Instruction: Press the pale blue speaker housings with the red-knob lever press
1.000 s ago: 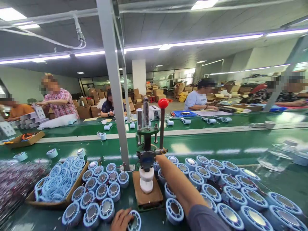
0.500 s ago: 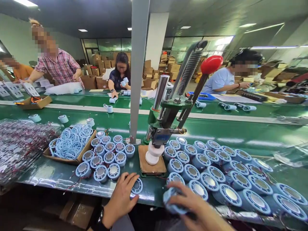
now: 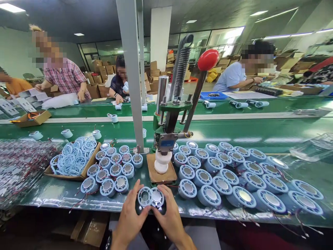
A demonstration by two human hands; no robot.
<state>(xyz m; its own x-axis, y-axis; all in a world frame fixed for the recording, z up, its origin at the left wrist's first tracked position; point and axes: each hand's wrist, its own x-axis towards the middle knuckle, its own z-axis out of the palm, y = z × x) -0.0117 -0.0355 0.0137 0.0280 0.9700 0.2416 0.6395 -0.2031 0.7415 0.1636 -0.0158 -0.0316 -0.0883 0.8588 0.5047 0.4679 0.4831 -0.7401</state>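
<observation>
At the bench's front edge, my left hand [image 3: 131, 211] has its fingers around a light-blue slotted ring [image 3: 145, 197]. My right hand [image 3: 170, 215] grips a blue round part with a silver centre [image 3: 157, 197], right beside the ring. The two pieces touch or overlap slightly. Just beyond my hands stands a hand press [image 3: 166, 139] with a red knob [image 3: 208, 59]; its white round head [image 3: 163, 159] is low over a brown pad [image 3: 153, 178].
Blue round parts stand in a group left of the press [image 3: 107, 186] and in a larger group right of it [image 3: 209, 195], wires trailing. A carton of rings [image 3: 91, 161] and clear bags with wires [image 3: 23, 166] are at left. Several people work across the green belt.
My right hand has come left and up to meet my left hand with a blue part in it. My left hand has lifted the ring. The view has shifted slightly.
</observation>
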